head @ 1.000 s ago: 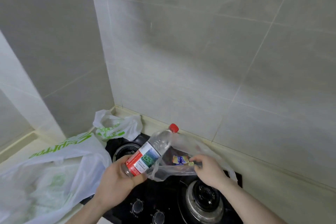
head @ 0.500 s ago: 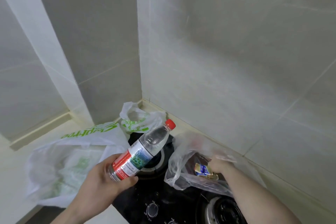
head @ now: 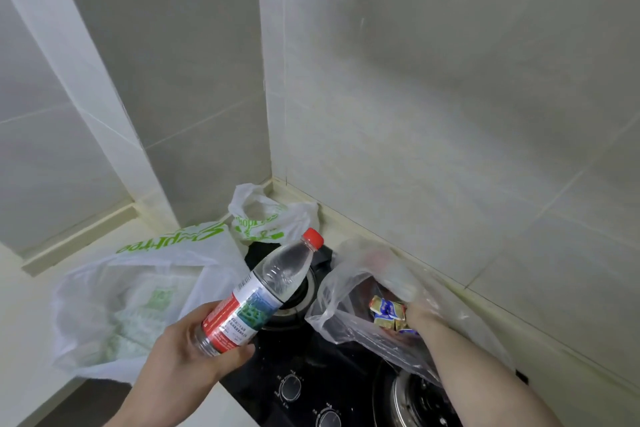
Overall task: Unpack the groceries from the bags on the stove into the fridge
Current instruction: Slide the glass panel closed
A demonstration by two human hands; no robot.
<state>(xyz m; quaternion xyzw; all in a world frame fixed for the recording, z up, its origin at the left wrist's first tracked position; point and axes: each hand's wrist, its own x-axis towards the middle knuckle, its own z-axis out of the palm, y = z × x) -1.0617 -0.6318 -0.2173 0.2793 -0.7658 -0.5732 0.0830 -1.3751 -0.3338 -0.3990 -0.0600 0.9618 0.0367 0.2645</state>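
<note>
Left hand (head: 180, 354) grips bottle (head: 263, 291); right hand (head: 420, 314) inside clear bag (head: 346, 291).

view: single head cam, worn by the person, wide-angle
facing: forward and down into the tiled wall corner (head: 273, 180)
height: above the black stove (head: 311, 371), looking steeply onto it
near field: left hand (head: 187, 354) and right hand (head: 420, 314) low in frame, close to the lens; forearms run off the bottom edge
mid field: water bottle (head: 263, 291), clear bag (head: 349, 291), white bags (head: 114, 302)
far field: wall tiles fill the upper half
distortion: straight tile lines bow toward the edges
overlap: only one view, nothing shared
</note>
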